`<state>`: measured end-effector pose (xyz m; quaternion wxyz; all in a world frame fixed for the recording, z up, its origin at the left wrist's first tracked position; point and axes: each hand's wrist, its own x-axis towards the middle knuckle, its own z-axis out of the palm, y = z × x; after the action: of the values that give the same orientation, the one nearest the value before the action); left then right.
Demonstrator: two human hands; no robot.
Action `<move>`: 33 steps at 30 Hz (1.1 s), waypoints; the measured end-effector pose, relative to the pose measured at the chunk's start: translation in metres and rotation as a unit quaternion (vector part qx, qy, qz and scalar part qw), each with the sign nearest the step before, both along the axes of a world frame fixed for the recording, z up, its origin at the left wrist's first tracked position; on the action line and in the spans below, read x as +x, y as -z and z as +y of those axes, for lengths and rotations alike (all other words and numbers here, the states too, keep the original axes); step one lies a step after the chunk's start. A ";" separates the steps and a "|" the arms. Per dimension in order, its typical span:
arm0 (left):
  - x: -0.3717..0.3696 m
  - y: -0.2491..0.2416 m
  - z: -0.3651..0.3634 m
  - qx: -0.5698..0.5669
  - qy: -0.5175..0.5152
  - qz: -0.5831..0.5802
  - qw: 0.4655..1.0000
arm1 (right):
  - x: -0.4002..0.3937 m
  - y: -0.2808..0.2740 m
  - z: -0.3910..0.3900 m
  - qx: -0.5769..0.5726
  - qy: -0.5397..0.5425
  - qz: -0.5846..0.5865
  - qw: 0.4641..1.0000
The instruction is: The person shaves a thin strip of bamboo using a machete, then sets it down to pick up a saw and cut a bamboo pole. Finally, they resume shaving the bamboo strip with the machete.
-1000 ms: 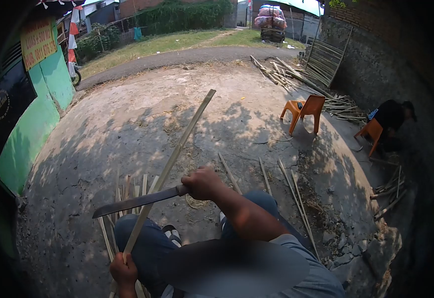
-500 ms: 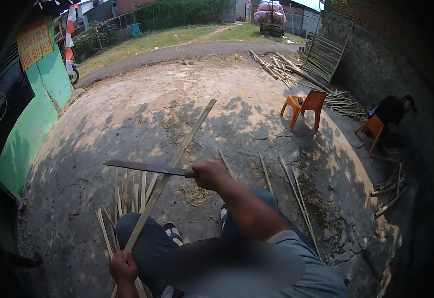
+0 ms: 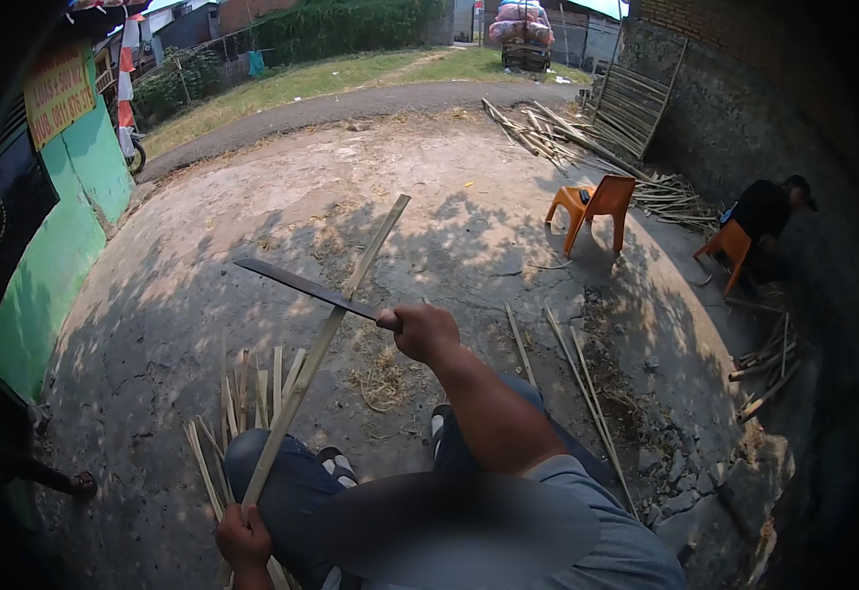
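My right hand [image 3: 426,332] is closed round the handle of a machete [image 3: 304,285], whose long dark blade points left. The blade lies across a bamboo strip [image 3: 323,339], touching it or just over it a little above its middle. At the strip's lower end my left hand [image 3: 244,540] grips it, beside my left knee. From there the strip slants up and to the right, away from my body. More split bamboo strips [image 3: 200,462] lie by my left leg, partly hidden by it.
Loose strips [image 3: 587,393] lie right of my legs. An orange chair [image 3: 608,208] stands ahead right, with a bamboo pile [image 3: 547,138] behind it. A person in black [image 3: 769,216] sits on another chair at far right. A green wall [image 3: 46,275] borders the left. Broken concrete [image 3: 680,487] lies right.
The machete has moved further up the strip, and its tip now angles upward more. My left hand stays at the strip's lower end. A foot has appeared at the left edge.
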<state>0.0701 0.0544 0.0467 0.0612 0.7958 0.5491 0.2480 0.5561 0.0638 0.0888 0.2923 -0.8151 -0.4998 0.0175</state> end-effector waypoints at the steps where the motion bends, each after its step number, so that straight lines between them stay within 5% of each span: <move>1: 0.000 0.000 0.001 -0.004 0.004 -0.004 1.000 | -0.001 0.000 -0.001 -0.016 -0.004 -0.009 1.000; 11: -0.005 0.020 0.004 0.014 0.027 -0.061 0.998 | -0.038 0.002 0.001 0.045 -0.252 -0.180 0.950; 14: -0.009 0.027 0.003 0.022 0.021 -0.064 0.997 | -0.010 0.005 0.004 0.104 -0.136 -0.176 0.969; 17: -0.004 0.025 0.003 0.031 0.021 -0.057 0.998 | 0.009 0.010 0.009 0.102 0.039 0.010 0.994; 24: -0.006 0.023 0.003 0.001 0.004 -0.026 1.000 | -0.003 0.005 -0.007 0.057 -0.020 -0.028 0.998; 31: -0.007 0.034 0.007 0.023 0.020 -0.063 0.998 | -0.036 0.020 0.012 0.086 -0.222 -0.208 0.949; 33: -0.009 0.031 0.005 0.016 0.014 -0.063 0.998 | -0.022 0.017 0.016 0.082 -0.168 -0.159 0.969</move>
<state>0.0608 0.0593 0.0159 0.0864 0.7871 0.5289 0.3055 0.5338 0.0795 0.0716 0.2679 -0.6849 -0.6695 -0.1044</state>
